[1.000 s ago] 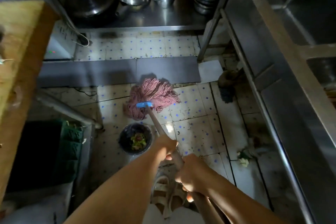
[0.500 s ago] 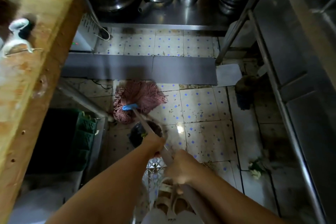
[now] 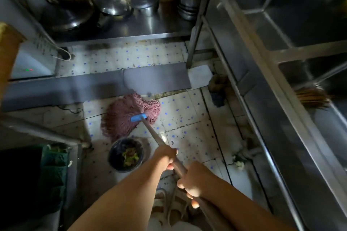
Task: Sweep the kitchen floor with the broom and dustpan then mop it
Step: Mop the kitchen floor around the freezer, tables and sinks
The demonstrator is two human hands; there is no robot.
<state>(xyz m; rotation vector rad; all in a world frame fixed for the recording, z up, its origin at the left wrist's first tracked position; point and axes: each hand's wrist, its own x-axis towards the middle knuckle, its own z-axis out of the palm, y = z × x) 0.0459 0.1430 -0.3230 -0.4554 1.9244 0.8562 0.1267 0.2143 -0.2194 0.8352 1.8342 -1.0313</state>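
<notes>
The mopping step is in hand. The left hand [image 3: 166,156] and the right hand [image 3: 195,180] both grasp the long grey metal mop handle [image 3: 155,137], left nearer the head. The pink string mop head [image 3: 127,116] lies spread on the white blue-dotted floor tiles [image 3: 180,116], just beyond the round black scrap-filled bowl [image 3: 126,154]. Next, I judge, a stroke across the tiles must skirt that bowl.
</notes>
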